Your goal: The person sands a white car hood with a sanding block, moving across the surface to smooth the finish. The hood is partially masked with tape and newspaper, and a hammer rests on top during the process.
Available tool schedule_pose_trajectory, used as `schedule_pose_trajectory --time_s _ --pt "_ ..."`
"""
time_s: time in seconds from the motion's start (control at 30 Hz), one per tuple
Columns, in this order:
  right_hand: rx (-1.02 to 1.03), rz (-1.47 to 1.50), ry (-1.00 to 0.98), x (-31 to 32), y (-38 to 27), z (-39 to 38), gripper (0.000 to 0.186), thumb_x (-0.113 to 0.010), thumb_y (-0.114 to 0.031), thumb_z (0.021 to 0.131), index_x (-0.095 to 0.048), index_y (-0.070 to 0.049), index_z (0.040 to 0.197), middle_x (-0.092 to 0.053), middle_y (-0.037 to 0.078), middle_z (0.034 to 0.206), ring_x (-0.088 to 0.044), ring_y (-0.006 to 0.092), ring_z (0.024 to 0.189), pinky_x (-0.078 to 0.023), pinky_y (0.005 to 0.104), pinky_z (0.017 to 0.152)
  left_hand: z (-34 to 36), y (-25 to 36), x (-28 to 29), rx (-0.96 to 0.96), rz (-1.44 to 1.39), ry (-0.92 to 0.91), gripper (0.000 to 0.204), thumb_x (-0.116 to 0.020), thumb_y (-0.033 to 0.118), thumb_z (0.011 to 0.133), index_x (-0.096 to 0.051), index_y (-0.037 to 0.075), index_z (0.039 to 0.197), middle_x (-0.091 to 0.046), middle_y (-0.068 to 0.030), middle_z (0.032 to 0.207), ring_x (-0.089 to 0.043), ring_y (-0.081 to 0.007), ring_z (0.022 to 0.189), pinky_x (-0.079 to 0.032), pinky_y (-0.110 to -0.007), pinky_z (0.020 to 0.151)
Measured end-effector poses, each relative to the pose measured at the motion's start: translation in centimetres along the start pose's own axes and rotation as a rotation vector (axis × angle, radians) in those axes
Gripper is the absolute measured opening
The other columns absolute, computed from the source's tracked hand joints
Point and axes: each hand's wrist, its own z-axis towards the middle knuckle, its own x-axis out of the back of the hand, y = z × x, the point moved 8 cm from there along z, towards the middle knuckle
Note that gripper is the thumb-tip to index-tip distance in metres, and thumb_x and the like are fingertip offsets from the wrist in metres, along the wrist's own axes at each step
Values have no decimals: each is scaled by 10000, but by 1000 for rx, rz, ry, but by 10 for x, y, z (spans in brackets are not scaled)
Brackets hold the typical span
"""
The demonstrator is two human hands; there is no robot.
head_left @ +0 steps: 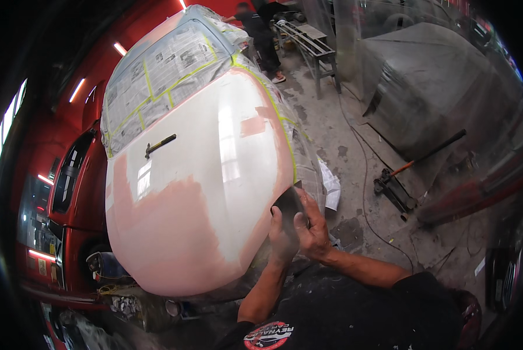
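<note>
Both my hands are close together at the right front edge of a car hood (203,146), which is white with pinkish filler or primer patches. Between them is a dark grey, flat piece (288,202) that looks like sandpaper. My left hand (282,236) grips its lower left side with the thumb up. My right hand (314,230) grips its right side, fingers curled behind it and thumb in front. How the piece is folded cannot be made out. A hammer (160,146) with a black and yellow handle lies on the hood, well away from my hands.
Newspaper (162,70) and yellow-green tape mask the windshield. A red car (77,175) stands at the left. On the right are a floor jack (395,195), a hose (363,175) and a plastic-draped shape (442,81). Another person (261,38) is beside a metal stand (311,44) at the back.
</note>
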Motion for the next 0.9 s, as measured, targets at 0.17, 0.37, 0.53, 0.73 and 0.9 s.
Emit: schedule_pose_trajectory --time_s 0.17,0.37,0.53,0.73,0.9 --pt "-228 72 139 13 13 6 525 -464 -293 1025 -442 74 1399 -475 261 1408 -450 357 1322 -350 386 1105 -1 -8 -3 95 -31 -61 618 -274 444 1073 -329 0 1499 -469 -147 1444 -464 -251 1326 -343 -366 1127" --pt "-632 366 167 20 64 3 555 -479 -370 1026 -476 71 1364 -532 239 1340 -510 287 1235 -397 353 1043 -1 -14 5 202 24 -23 582 -304 421 1078 -402 -29 1434 -534 -127 1339 -533 -204 1196 -417 -329 1023" --pt "-613 380 392 57 117 7 527 -482 -351 1028 -462 28 1393 -568 210 1302 -535 280 1190 -401 359 1024 1 -23 77 178 603 216 542 -322 409 1082 -499 -58 1295 -614 -109 1102 -604 -188 946 -500 -298 823" --pt "111 -223 -276 12 -16 13 607 -654 -236 893 -455 -47 1434 -476 184 1429 -449 332 1301 -357 421 1079 2 -18 91 81 759 293 629 -385 496 1044 -476 -67 1307 -595 -177 1162 -588 -246 1043 -473 -341 888" --pt "380 -496 -597 12 -24 11 795 -745 -190 674 -494 -122 1426 -476 71 1453 -423 315 1321 -330 466 1085 -8 33 -18 160 -613 -49 750 -318 601 1012 -435 -30 1400 -513 -239 1369 -504 -335 1278 -375 -454 1101"
